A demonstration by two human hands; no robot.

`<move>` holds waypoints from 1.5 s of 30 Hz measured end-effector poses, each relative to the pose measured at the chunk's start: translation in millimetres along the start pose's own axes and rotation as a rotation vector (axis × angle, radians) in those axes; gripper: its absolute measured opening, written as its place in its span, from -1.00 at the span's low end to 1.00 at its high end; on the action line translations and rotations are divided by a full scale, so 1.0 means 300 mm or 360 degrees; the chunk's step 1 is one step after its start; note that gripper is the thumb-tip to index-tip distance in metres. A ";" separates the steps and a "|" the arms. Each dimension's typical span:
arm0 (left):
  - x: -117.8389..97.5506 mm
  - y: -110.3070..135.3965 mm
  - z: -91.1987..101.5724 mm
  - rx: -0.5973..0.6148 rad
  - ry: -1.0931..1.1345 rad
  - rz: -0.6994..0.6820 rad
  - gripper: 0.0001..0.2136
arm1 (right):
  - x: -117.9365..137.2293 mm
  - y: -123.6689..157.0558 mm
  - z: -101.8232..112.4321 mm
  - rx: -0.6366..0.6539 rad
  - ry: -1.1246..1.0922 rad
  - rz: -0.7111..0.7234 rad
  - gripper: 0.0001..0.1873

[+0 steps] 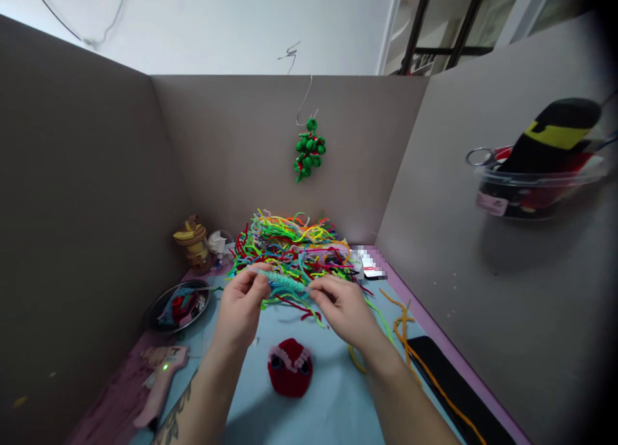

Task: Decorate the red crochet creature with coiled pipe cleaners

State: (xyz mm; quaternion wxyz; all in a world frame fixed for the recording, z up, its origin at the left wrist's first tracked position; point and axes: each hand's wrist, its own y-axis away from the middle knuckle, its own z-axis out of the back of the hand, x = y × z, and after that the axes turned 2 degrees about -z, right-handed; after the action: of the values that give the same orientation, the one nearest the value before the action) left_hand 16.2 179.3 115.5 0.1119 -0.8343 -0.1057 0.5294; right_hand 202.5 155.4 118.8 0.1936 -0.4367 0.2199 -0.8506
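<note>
My left hand and my right hand both pinch the ends of a teal coiled pipe cleaner, which is stretched between them just above the table. Right behind it lies a big tangled heap of many-coloured pipe cleaners. Below my hands, on the light blue mat, sits a small red fuzzy figure with pink-rimmed eyes.
A pink glue gun lies at the front left, with a round metal dish of bits behind it. An orange pipe cleaner trails right over a black slab. A green ornament hangs on the back wall. Grey cardboard walls enclose the desk.
</note>
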 end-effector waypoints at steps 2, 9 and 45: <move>-0.008 -0.002 0.003 0.0010 -0.0006 -0.0003 -0.74 | 0.001 0.000 -0.002 0.0004 -0.0003 0.0006 -0.83; -0.004 0.008 -0.009 0.0110 -0.0243 0.0061 -0.72 | 0.002 0.010 -0.004 0.0042 0.0035 -0.0020 -0.55; 0.016 0.040 -0.040 0.0363 -0.1029 -0.0236 -0.85 | 0.001 0.023 -0.117 -0.0668 0.0353 0.0171 -0.83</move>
State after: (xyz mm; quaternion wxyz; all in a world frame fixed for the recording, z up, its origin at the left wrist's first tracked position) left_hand 29.8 168.5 112.7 0.2032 -0.5957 -0.1362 0.7651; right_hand 174.3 156.8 96.9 0.1184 -0.3589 0.4345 -0.8175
